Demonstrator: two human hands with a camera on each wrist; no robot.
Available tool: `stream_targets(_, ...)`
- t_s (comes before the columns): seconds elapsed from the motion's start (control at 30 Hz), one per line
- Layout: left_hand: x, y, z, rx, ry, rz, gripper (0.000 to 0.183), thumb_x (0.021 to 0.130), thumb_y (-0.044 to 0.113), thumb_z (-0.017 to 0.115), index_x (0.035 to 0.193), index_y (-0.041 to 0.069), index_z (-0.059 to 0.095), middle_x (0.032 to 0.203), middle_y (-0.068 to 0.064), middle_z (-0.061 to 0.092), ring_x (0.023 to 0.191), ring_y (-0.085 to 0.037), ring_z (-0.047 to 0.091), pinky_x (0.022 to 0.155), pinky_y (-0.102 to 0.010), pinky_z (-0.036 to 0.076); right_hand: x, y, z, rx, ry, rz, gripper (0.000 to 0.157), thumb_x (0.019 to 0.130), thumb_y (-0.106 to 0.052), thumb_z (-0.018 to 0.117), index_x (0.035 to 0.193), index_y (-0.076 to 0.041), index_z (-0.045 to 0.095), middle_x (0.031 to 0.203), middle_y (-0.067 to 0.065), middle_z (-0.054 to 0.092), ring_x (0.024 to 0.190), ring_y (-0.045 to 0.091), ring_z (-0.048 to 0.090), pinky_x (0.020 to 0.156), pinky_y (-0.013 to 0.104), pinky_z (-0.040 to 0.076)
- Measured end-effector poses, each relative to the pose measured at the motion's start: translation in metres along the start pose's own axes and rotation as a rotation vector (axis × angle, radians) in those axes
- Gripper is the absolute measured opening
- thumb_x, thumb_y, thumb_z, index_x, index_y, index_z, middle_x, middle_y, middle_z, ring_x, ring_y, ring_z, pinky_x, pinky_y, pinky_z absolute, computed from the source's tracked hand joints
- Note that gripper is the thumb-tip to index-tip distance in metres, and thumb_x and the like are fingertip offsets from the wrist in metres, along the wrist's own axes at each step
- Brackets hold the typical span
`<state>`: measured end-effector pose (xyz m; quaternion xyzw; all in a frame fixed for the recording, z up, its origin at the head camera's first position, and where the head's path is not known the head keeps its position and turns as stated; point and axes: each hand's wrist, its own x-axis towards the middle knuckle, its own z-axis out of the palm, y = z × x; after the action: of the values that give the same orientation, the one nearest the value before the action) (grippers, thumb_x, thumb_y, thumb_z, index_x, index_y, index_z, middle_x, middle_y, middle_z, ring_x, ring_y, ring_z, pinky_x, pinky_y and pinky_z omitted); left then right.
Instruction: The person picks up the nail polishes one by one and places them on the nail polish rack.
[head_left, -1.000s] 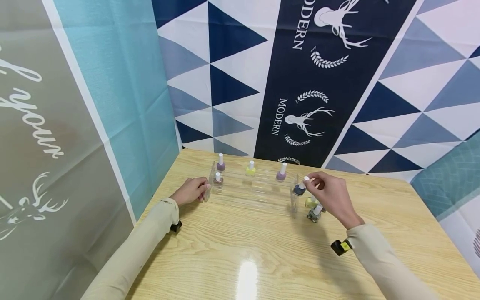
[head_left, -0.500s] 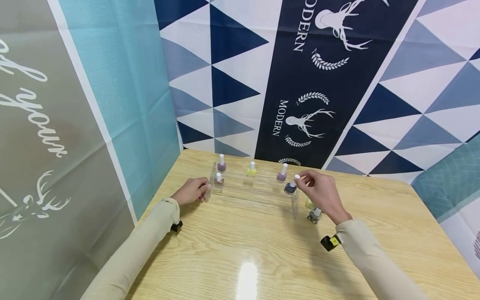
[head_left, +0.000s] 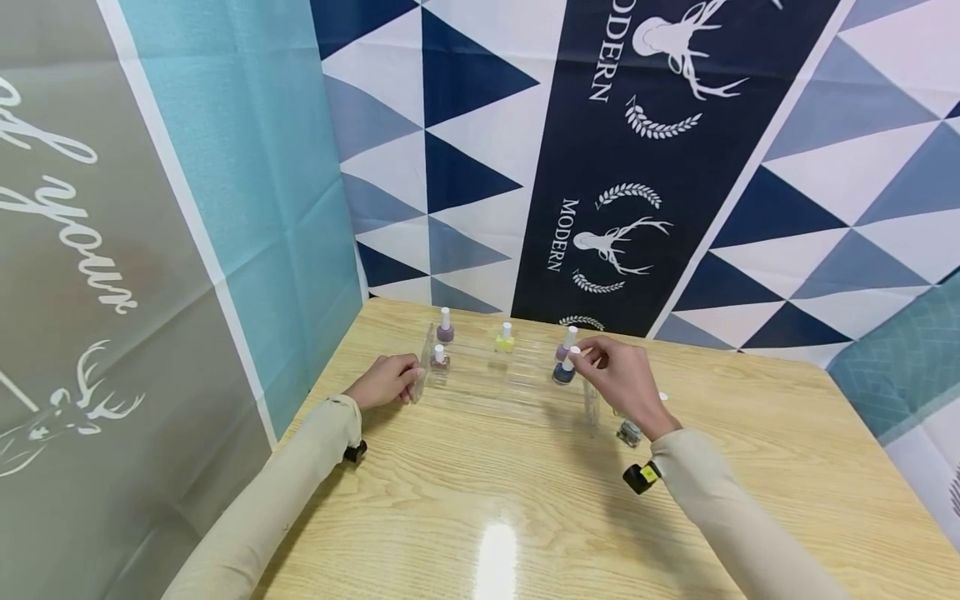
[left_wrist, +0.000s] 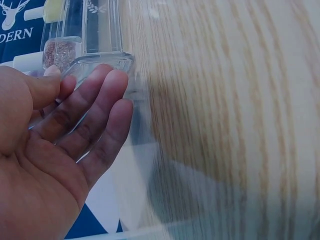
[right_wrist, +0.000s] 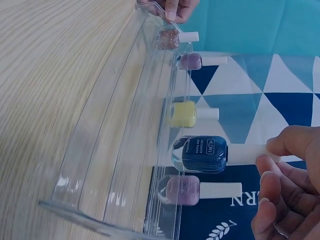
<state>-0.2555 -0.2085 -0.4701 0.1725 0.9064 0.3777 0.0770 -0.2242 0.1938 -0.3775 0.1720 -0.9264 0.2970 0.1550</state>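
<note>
My right hand [head_left: 621, 375] pinches the white cap of a dark blue nail polish bottle [right_wrist: 204, 153] between thumb and fingertips. The bottle hangs over the right part of a clear tiered rack [head_left: 510, 392], just in front of a lilac nail polish [right_wrist: 182, 190]. My left hand [head_left: 386, 381] grips the rack's left end panel [left_wrist: 105, 59], thumb on one side and fingers on the other. On the rack's left part stand a purple nail polish [head_left: 445, 332] at the back and a glittery one [head_left: 440, 362] in front. A yellow nail polish [head_left: 504, 342] stands mid-rack on the back tier.
Right of the rack, a grey-green nail polish bottle [head_left: 628, 432] stands on the wooden table [head_left: 420, 500], with other bottles partly hidden behind my right hand. Printed cloth walls [head_left: 472, 167] rise behind the table and along its left side.
My right hand has carried the dark blue nail polish leftward, from the rack's right end panel to in front of the lilac bottle. The left hand keeps its place on the rack.
</note>
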Motion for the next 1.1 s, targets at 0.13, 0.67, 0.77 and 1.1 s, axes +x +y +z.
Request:
stream_targets(0.13, 0.001, -0.001, 0.000, -0.014, -0.003, -0.004, 0.026, 0.111, 0.021, 0.050, 0.094, 0.004, 0.062, 0.073, -0.003, 0.063, 0.065, -0.016, 0.066, 0.061, -0.030, 0.057, 0.005, -0.005, 0.005, 0.006, -0.007, -0.013, 0.017, 0.097, -0.023, 0.073, 0.105, -0.008, 0.077, 0.078, -0.003, 0.070, 0.070, 0.014, 0.062, 0.060, 0.031, 0.050)
stream_targets(0.67, 0.000, 0.001, -0.001, -0.014, 0.003, -0.017, 0.027, 0.111, 0.020, 0.050, 0.095, 0.003, 0.063, 0.074, -0.004, 0.063, 0.065, -0.016, 0.066, 0.061, -0.030, 0.057, 0.017, -0.020, 0.025, 0.019, -0.009, -0.055, 0.015, 0.096, -0.022, 0.074, 0.102, -0.009, 0.077, 0.078, -0.003, 0.071, 0.069, 0.013, 0.063, 0.060, 0.032, 0.050)
stream_targets(0.77, -0.001, 0.001, -0.001, -0.011, 0.005, -0.009, 0.027, 0.111, 0.019, 0.050, 0.094, 0.002, 0.062, 0.074, -0.004, 0.063, 0.065, -0.017, 0.066, 0.061, -0.030, 0.057, 0.019, -0.024, 0.030, 0.024, -0.022, -0.053, 0.016, 0.095, -0.023, 0.075, 0.102, -0.008, 0.077, 0.078, -0.003, 0.070, 0.069, 0.013, 0.064, 0.061, 0.032, 0.051)
stream_targets(1.1, -0.003, 0.005, -0.001, -0.020, -0.004, -0.034, 0.027, 0.111, 0.020, 0.049, 0.096, 0.003, 0.063, 0.075, -0.004, 0.063, 0.066, -0.016, 0.066, 0.062, -0.030, 0.057, 0.026, -0.031, 0.047, 0.006, -0.018, -0.100, 0.017, 0.094, -0.024, 0.077, 0.102, -0.009, 0.078, 0.076, -0.004, 0.072, 0.069, 0.013, 0.063, 0.063, 0.033, 0.050)
